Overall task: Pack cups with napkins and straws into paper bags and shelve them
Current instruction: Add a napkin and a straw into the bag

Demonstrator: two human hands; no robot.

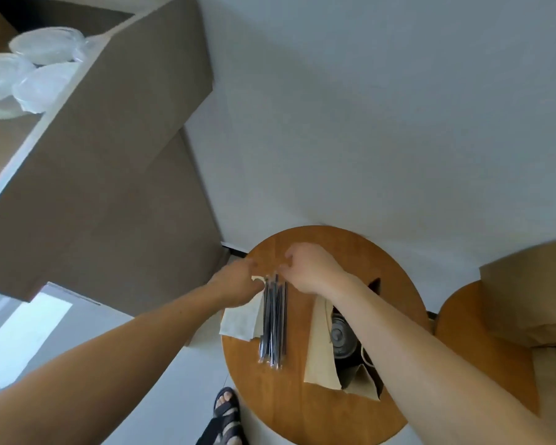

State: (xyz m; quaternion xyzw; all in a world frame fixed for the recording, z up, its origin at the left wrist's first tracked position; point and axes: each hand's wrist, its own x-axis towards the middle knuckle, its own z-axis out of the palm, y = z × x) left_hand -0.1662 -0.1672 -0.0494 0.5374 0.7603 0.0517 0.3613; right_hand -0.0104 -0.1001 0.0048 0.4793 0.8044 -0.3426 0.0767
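A bundle of dark wrapped straws (273, 322) lies on a round wooden table (283, 409). Both hands meet at the far end of the bundle. My left hand (236, 285) rests on white napkins (240, 321) beside the straws, fingers at the bundle's top. My right hand (312, 268) pinches at the top of the straws with curled fingers. To the right stands an open paper bag (320, 351) with a lidded cup (342, 337) inside, partly hidden by my right forearm.
A brown shelf unit (109, 162) rises at the left, with clear plastic lids (29, 72) on an upper shelf. Another brown paper bag (527, 290) sits on a second round table (463, 335) at the right. My sandalled foot (227, 409) shows below the table.
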